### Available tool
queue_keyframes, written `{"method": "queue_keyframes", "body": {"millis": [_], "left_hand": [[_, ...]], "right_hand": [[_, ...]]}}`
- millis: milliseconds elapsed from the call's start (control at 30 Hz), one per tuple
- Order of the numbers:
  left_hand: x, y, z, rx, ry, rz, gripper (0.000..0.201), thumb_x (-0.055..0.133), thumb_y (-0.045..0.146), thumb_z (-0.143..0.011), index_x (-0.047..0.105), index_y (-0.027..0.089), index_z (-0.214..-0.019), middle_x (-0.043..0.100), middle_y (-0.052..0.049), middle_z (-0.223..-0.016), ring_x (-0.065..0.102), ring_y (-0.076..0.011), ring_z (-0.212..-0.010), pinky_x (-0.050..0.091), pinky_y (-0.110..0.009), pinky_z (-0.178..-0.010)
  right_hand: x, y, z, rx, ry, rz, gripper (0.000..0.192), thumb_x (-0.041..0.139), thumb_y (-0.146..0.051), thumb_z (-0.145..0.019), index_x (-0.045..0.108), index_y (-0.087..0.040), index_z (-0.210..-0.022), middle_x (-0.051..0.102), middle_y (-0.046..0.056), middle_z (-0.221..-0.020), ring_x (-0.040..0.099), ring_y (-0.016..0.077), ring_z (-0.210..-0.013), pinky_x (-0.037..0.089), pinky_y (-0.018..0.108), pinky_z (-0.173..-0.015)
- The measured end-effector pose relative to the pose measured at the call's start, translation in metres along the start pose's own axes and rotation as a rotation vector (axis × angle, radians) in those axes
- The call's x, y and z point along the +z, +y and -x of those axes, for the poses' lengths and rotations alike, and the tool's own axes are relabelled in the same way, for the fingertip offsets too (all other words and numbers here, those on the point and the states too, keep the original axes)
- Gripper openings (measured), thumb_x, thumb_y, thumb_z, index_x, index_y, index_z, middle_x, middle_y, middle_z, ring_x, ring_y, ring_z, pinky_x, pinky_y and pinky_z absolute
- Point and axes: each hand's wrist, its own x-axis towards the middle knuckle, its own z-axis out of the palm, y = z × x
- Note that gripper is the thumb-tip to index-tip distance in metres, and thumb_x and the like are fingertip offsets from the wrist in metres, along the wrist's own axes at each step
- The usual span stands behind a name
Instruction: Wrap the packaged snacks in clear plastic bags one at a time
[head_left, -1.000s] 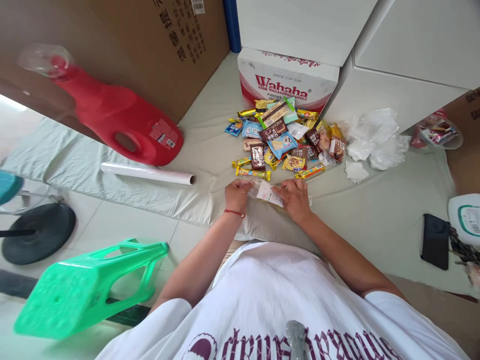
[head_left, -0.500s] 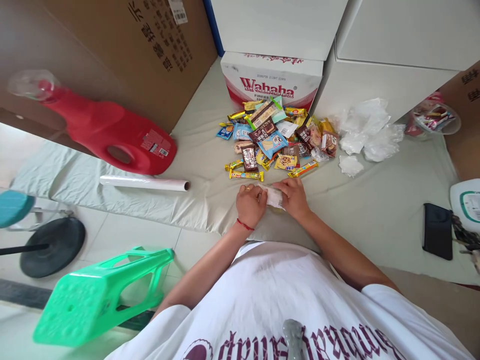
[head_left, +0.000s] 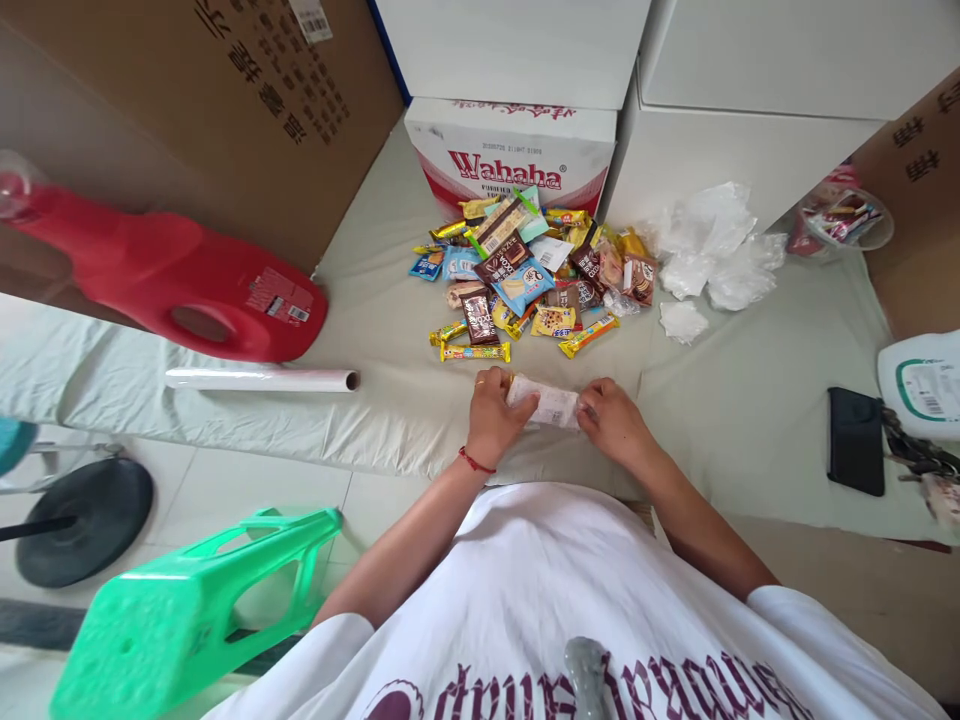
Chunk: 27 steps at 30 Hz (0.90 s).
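Note:
A whitish, flat snack packet (head_left: 551,402) with a small printed patch lies stretched between my hands, just above or on the cloth. My left hand (head_left: 496,415) grips its left end, thumb on top, with a red string bracelet at the wrist. At the opposite end, my right hand (head_left: 609,418) pinches a clear, crinkled edge between thumb and fingers. Beyond my fingers sits a heap of wrapped snacks (head_left: 517,285), including a yellow bar (head_left: 475,352), another yellow bar (head_left: 589,335) and a brown sachet (head_left: 480,317).
Crumpled clear plastic (head_left: 712,240) lies right of the heap, a white roll (head_left: 262,379) and red jug (head_left: 217,290) to the left. A Wahaha carton (head_left: 510,160) stands behind. A phone (head_left: 856,440) rests at right; a green stool (head_left: 195,610) is below left.
My hands have moved apart, my right hand shifting to the packet's right end. More of the packet now shows between them. The whole view has shifted slightly.

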Motion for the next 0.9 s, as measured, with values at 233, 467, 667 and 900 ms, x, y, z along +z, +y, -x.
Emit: {"method": "queue_keyframes", "body": {"millis": [233,467,667,900], "left_hand": [[0.032,0.015,0.024,0.612,0.047,-0.129,0.007,0.060,0.017,-0.090,0.063,0.023,-0.094,0.068,-0.012,-0.115,0.059,-0.0280,-0.116,0.041,-0.045,-0.093],[0.041,-0.001,0.017,0.811,-0.263,0.029,0.041,0.062,0.010,-0.069,0.058,0.022,-0.108,0.064,-0.014,-0.124,0.052,-0.0335,-0.135,0.038,-0.055,-0.108],[0.016,-0.005,0.016,0.427,-0.144,0.575,0.033,0.053,0.021,-0.078,0.044,0.027,-0.108,0.056,-0.011,-0.122,0.060,-0.0264,-0.126,0.054,-0.045,-0.098],[-0.028,-0.083,0.023,0.263,0.157,0.009,0.015,0.056,0.024,-0.081,0.058,0.026,-0.095,0.065,-0.007,-0.111,0.064,-0.0299,-0.113,0.053,-0.051,-0.098]], "right_hand": [[0.019,-0.021,-0.002,0.270,0.043,-1.211,0.026,0.066,-0.045,-0.080,0.068,-0.023,-0.095,0.072,0.002,-0.089,0.067,0.0202,-0.081,0.053,0.033,-0.074],[0.031,-0.022,0.005,0.361,-0.098,-1.590,0.038,0.071,-0.054,-0.078,0.071,-0.023,-0.099,0.074,0.005,-0.099,0.068,0.0225,-0.091,0.056,0.036,-0.078],[0.021,-0.008,0.012,0.296,-0.012,-1.444,0.053,0.084,-0.050,-0.072,0.072,-0.026,-0.118,0.076,0.005,-0.113,0.070,0.0243,-0.105,0.055,0.039,-0.095],[-0.027,0.056,0.039,0.401,0.235,-1.022,0.051,0.083,-0.042,-0.074,0.075,-0.025,-0.122,0.078,0.005,-0.113,0.073,0.0257,-0.100,0.057,0.042,-0.094]]}}
